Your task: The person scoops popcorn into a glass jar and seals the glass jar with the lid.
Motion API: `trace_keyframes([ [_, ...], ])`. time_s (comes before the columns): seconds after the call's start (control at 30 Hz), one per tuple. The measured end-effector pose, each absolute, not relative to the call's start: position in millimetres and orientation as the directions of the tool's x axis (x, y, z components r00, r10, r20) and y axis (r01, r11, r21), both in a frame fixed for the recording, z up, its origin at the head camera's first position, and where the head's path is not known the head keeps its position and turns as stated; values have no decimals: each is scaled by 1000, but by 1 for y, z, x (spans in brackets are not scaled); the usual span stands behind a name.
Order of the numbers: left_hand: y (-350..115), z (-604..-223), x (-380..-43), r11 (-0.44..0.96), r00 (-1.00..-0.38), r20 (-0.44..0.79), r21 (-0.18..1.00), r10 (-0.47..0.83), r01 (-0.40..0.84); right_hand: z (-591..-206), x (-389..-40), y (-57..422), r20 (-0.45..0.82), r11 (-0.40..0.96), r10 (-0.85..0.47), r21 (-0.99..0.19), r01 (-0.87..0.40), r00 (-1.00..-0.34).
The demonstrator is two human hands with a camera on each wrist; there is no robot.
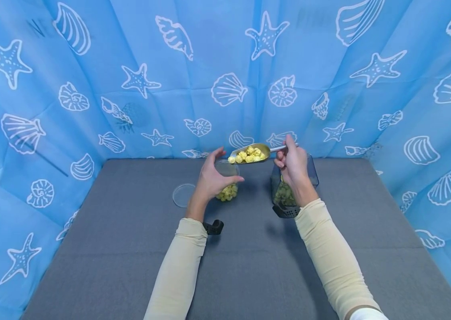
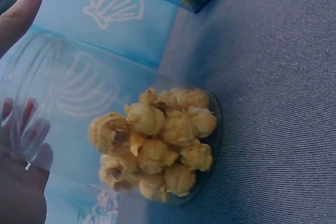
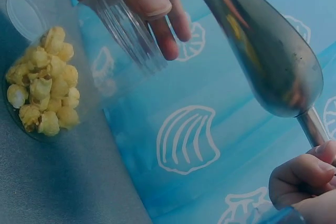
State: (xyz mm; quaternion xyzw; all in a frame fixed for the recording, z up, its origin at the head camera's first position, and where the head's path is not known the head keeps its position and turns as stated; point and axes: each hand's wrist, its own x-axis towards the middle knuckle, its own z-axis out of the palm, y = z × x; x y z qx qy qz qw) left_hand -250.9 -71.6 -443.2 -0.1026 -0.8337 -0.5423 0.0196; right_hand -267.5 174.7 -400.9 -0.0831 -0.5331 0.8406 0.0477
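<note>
In my right hand I grip the handle of a metal scoop, its bowl heaped with yellow popcorn. The scoop's front lip is over the mouth of a clear round jar, a piece of popcorn right at the lip. The jar stands upright on the table, its lower part filled with popcorn. My left hand is curved around the jar near its rim, thumb at the near side and fingers showing through the clear wall on the other.
A clear, dark-tinted square container with more popcorn inside stands under my right forearm. Left of the jar lies a round clear lid. The grey cloth-covered table ends at a blue curtain with shells and starfish.
</note>
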Motion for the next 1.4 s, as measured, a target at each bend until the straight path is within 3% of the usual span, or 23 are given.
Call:
trace_keyframes([
  [0.27, -70, -454, -253, 337, -984, 115, 929, 138, 155, -403, -269, 176, -101, -440, 164, -898, 19, -981],
  [0.53, -68, -462, -255, 218, -978, 138, 961, 159, 171, -403, -268, 174, -70, -295, 195, -955, 10, -978],
  [1.4, -68, -470, -257, 169, -974, 165, 967, 156, 191, -400, -262, 171, -26, -235, 157, -972, -12, -987],
])
